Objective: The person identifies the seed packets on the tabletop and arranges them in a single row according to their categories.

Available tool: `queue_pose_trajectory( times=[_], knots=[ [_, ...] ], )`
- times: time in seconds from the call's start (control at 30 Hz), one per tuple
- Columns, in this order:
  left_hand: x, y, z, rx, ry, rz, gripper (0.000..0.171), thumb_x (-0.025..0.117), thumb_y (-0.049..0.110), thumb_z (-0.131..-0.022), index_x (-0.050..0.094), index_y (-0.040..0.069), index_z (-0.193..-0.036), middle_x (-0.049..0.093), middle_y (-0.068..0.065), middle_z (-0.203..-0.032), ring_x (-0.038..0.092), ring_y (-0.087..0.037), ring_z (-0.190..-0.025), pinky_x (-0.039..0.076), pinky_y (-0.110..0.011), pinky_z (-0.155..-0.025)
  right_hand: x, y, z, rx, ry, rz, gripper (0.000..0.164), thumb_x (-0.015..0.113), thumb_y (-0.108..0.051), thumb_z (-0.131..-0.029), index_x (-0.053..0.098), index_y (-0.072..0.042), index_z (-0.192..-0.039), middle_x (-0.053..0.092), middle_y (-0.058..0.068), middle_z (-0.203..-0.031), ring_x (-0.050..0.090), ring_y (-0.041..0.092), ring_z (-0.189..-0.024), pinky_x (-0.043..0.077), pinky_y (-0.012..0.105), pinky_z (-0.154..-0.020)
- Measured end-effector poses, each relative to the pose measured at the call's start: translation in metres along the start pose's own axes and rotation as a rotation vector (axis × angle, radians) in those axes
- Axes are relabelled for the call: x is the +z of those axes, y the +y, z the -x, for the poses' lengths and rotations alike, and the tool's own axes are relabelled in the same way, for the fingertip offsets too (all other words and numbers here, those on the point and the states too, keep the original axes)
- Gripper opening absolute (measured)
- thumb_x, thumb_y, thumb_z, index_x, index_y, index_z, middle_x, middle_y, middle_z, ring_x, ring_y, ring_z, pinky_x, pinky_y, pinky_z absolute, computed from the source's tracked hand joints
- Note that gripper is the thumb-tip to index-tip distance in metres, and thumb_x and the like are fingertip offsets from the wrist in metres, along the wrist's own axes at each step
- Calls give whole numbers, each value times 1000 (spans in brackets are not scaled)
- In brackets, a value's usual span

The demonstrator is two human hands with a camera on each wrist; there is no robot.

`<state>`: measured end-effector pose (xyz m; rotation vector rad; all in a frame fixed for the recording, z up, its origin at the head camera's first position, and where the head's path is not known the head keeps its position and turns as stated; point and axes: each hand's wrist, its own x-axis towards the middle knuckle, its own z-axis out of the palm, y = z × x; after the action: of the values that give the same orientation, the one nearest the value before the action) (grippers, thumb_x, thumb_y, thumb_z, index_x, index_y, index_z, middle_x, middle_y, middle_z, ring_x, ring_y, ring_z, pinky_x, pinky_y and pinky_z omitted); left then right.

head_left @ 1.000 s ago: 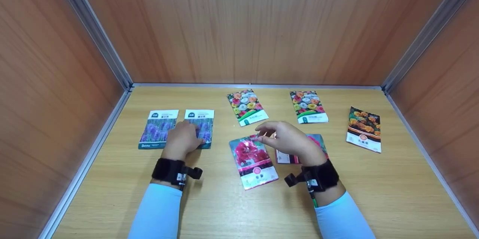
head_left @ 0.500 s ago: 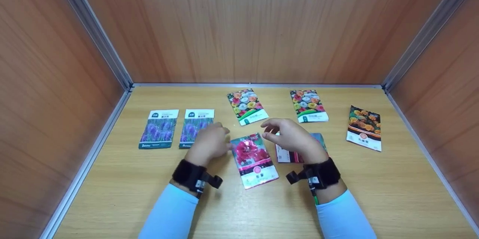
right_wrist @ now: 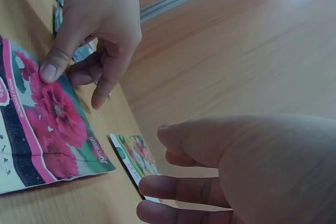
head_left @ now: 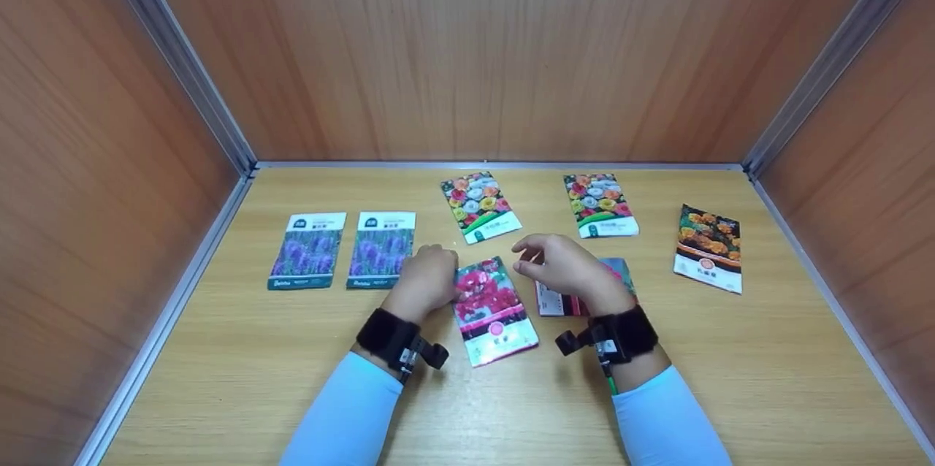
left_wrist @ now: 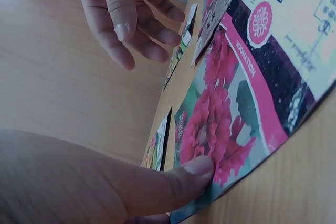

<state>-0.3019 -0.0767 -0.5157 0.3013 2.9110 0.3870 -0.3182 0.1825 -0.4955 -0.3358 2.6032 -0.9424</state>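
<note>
My left hand (head_left: 427, 280) is at the left edge of a hollyhock seed packet (head_left: 497, 327) with pink flowers. Its thumb (left_wrist: 197, 171) lies on the printed face, and the fingers curl at the edge, pinching it. My right hand (head_left: 566, 269) hovers right of that packet with loosely bent fingers and nothing in them. Partly hidden beneath the right hand lies another pink-flowered packet (head_left: 621, 269) overlapping a pink-and-white one (head_left: 559, 303). In the right wrist view, the held hollyhock packet (right_wrist: 58, 114) shows the left thumb on its flowers.
Two purple-flower packets (head_left: 307, 250) (head_left: 381, 250) lie side by side at left. Behind the hands are two mixed-flower packets (head_left: 481, 207) (head_left: 600, 205). An orange-flower packet (head_left: 707, 249) lies at right. Wooden panels (head_left: 467, 50) wall the table on three sides.
My left hand has left the right-hand purple-flower packet and moved right to the hollyhock packet, taking its edge. My right hand has stayed nearly still.
</note>
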Motion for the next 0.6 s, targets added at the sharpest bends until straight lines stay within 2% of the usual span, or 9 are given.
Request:
queue_pose_trajectory(
  times=[0.2, 0.37, 0.5, 0.6],
  knots=[
    [0, -2, -2, -5, -18, 52, 36, 92, 15, -93, 78, 1, -123, 71, -18, -122, 64, -36, -117, 60, -54, -103, 4, 2, -3, 17, -1, -5, 37, 74, -31, -112, 74, -18, -148, 78, 7, -135, 73, 28, -128, 60, 53, -114],
    [-1, -7, -4, 15, -11, 124, 41, 95, 12, -91, 72, 6, -125, 71, -14, -121, 63, -32, -114, 59, -50, -103, 6, 2, -5, 32, 2, -16, 40, 74, -31, -112, 73, -16, -149, 78, 7, -135, 73, 28, -127, 60, 52, -115],
    [-9, -10, -4, -14, -28, 293, 39, 89, 9, -97, 67, 14, -129, 74, -9, -121, 68, -28, -105, 60, -43, -90, 7, 2, -7, 32, -7, -41, 44, 73, -33, -113, 71, -14, -153, 78, 9, -137, 73, 29, -129, 60, 52, -115],
    [-18, -11, -4, -53, -14, 457, 35, 82, 6, -103, 66, 21, -130, 72, -6, -127, 69, -26, -104, 59, -38, -82, 8, 4, -9, 23, -38, -103, 50, 74, -31, -112, 66, -14, -158, 79, 8, -134, 76, 25, -121, 64, 43, -105]
  ],
)
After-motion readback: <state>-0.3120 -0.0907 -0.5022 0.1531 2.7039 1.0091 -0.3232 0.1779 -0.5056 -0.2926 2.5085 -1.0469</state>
